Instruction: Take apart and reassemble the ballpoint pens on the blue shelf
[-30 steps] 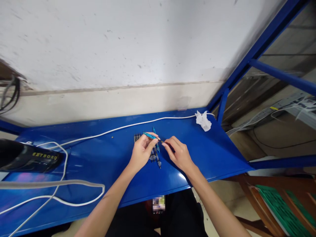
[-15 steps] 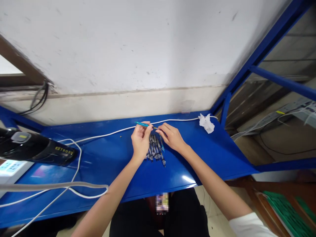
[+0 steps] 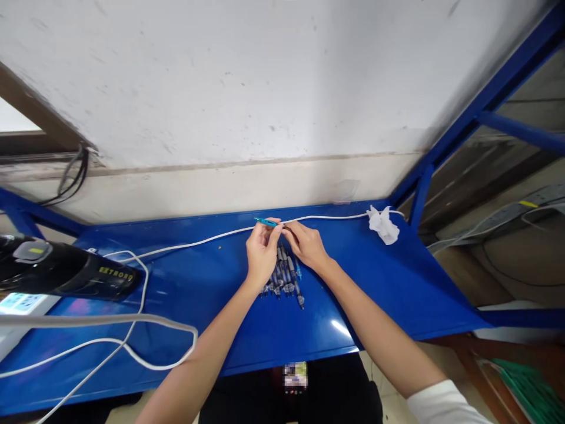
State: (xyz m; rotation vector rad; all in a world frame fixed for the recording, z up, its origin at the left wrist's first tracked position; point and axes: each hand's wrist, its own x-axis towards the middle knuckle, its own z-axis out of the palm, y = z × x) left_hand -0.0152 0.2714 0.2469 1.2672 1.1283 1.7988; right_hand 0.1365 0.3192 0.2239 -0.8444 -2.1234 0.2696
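Observation:
Above the blue table, my left hand (image 3: 263,250) is closed around a light blue pen (image 3: 265,222), whose one end points left. My right hand (image 3: 308,245) meets it at the pen's other end, thumb and finger pinched there. A thin, dark part shows between the fingertips, mostly hidden. Below both hands lies a row of several clear and dark pens (image 3: 286,277) side by side, partly covered by the left hand. Another blue pen (image 3: 298,270) rests at the right of that row, by my right wrist.
A crumpled white tissue (image 3: 383,225) is at the back right of the blue table (image 3: 198,277). White cables (image 3: 194,244) cross its back and left side. A black bottle (image 3: 88,271) lies by a white power strip (image 3: 26,318) at the left. A wall stands behind.
My hands have come closer together, the right fingers now nearer the blue pen's end. The thin yellowish piece between them is mostly covered now. The view has shifted slightly.

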